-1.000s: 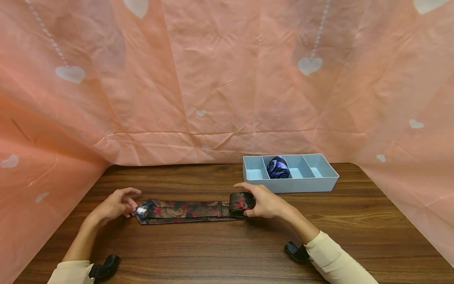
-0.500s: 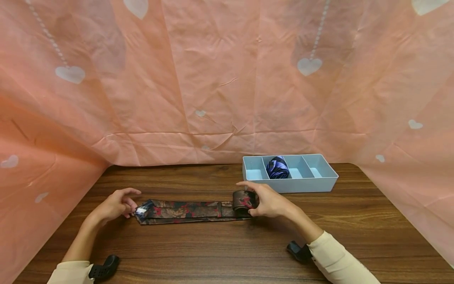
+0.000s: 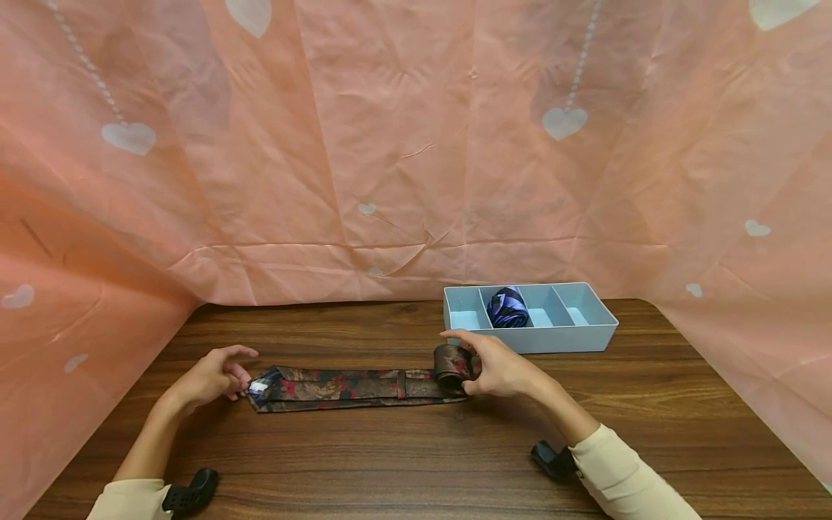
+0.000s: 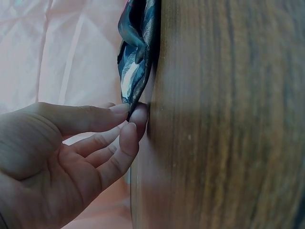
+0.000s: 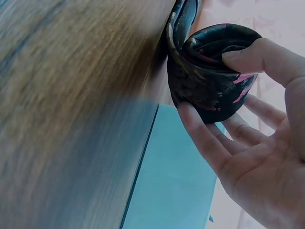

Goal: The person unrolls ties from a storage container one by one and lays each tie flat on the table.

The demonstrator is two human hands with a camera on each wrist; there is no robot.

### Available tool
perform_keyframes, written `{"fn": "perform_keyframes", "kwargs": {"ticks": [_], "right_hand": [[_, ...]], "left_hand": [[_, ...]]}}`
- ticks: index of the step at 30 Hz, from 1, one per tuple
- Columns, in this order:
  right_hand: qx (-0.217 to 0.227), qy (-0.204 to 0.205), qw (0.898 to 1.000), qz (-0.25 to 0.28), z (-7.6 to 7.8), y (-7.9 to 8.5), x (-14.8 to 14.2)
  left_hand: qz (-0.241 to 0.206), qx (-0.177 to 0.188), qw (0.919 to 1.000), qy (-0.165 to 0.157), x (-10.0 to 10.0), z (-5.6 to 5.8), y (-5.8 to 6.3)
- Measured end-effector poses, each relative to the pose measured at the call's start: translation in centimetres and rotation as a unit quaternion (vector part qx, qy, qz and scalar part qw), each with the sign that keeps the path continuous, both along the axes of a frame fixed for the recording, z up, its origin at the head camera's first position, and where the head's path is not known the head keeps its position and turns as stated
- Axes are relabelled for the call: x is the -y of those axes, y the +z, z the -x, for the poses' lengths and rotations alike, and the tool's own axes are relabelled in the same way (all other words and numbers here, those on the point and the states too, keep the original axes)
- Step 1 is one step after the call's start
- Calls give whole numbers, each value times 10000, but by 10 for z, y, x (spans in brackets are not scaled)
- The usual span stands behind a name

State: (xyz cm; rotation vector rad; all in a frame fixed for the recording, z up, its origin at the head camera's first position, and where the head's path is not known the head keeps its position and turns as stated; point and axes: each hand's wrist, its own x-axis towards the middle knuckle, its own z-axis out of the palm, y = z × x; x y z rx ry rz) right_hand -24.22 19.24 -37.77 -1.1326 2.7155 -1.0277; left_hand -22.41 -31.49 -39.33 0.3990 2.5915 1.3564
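Observation:
A dark necktie (image 3: pixel 325 384) with a brown and red floral pattern stretches across the table, its back side up. At its left end my left hand (image 3: pixel 211 374) pinches the pointed tip between thumb and fingers; the left wrist view shows the blue lining (image 4: pixel 135 71) and a white label there. The right end is wound into a roll (image 3: pixel 450 365), which my right hand (image 3: pixel 497 367) grips. In the right wrist view the thumb lies on the edge of the roll (image 5: pixel 209 90), with fingers along its other side.
Behind the right hand stands a light blue divided box (image 3: pixel 533 339). A rolled blue and black striped tie (image 3: pixel 508 308) sits in its second compartment from the left. A pink curtain (image 3: pixel 390 180) with white hearts hangs around the wooden table (image 3: pixel 364 462).
My right hand has shifted a little to the right with the roll, and the roll has tilted somewhat. The left hand stays at the tip.

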Motion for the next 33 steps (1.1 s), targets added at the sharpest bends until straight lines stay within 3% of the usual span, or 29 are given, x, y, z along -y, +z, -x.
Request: {"fn": "perform_keyframes", "kwargs": {"ticks": [25, 33], "right_hand": [[-124, -197, 9997, -45, -5, 1, -14], [373, -28, 9989, 267, -4, 0, -23]], "left_hand": [[63, -3, 10000, 75, -2, -1, 1], [-13, -10, 10000, 56, 0, -1, -1]]}}
